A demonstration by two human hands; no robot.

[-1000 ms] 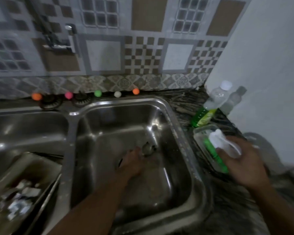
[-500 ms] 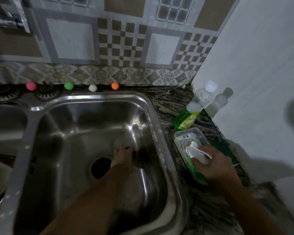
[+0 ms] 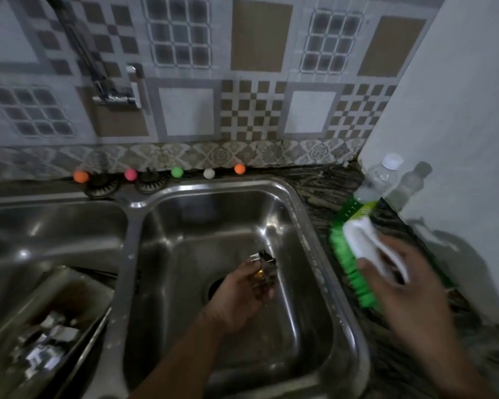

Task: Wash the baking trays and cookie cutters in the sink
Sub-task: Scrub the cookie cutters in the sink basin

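Note:
My left hand (image 3: pixel 239 295) is inside the right steel sink basin (image 3: pixel 306 226), fingers closed around a small metal cookie cutter (image 3: pixel 264 264) held above the drain. My right hand (image 3: pixel 406 286) is over the counter to the right of the sink, gripping a scrub brush (image 3: pixel 352 257) with green bristles and a white handle. In the left basin a metal baking tray (image 3: pixel 69 286) leans tilted, with several shiny cookie cutters (image 3: pixel 45 347) lying in it.
A dish soap bottle (image 3: pixel 369 191) with green liquid stands at the back right against the white wall. Several coloured balls (image 3: pixel 177 172) line the ledge behind the sink. The tap (image 3: pixel 113 93) is mounted on the tiled wall at upper left.
My left hand has lifted the cookie cutter off the basin floor. My right hand has raised the brush off its container on the counter. The view has swung back left.

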